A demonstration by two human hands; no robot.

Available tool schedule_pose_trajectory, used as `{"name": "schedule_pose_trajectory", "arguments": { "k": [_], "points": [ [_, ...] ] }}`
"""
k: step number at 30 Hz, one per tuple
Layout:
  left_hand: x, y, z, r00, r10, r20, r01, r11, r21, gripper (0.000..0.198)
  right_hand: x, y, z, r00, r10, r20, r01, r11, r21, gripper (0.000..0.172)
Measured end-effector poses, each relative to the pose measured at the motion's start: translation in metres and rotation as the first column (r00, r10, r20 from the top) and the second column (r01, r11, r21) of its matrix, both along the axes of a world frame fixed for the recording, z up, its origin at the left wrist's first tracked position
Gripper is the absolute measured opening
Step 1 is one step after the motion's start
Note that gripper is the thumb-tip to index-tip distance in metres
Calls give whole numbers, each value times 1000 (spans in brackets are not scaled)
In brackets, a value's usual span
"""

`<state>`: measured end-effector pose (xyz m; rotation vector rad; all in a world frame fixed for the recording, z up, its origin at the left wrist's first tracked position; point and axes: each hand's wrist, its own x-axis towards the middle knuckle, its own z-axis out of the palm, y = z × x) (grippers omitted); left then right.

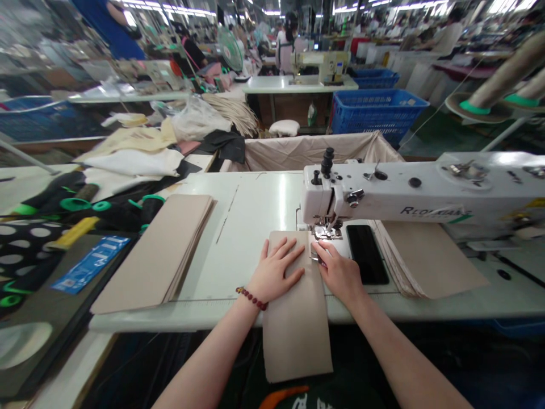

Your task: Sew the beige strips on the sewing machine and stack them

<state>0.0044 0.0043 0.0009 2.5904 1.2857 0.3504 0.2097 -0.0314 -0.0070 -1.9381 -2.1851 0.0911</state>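
A long beige fabric panel (298,335) lies on the sewing table, its far end beside the presser foot (327,232) and its near end hanging over the front edge. My left hand (279,270) rests flat on the panel with fingers spread. My right hand (338,270) is closed at the panel's right edge, just in front of the presser foot. Out of its curled fingers pokes a small pointed metal tool (314,257), mostly hidden by the hand. The white sewing machine (383,190) stands over the table, its lamp lighting the needle area.
A stack of beige panels (157,255) lies at left, another stack (426,261) at right under the machine arm. Beside my right hand lies a black phone (367,254). Thread cones (151,210) and a blue packet (91,264) are far left. Behind the table hangs a cloth-lined bin (310,150).
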Motion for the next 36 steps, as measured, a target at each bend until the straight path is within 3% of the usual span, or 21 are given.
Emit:
{"name": "schedule_pose_trajectory", "arguments": {
  "k": [36],
  "points": [
    [-3, 0, 3, 999, 0, 39, 1, 999, -32, 44, 2, -2, -1, 1000, 13, -20, -13, 1000, 11, 49]
  ]
}}
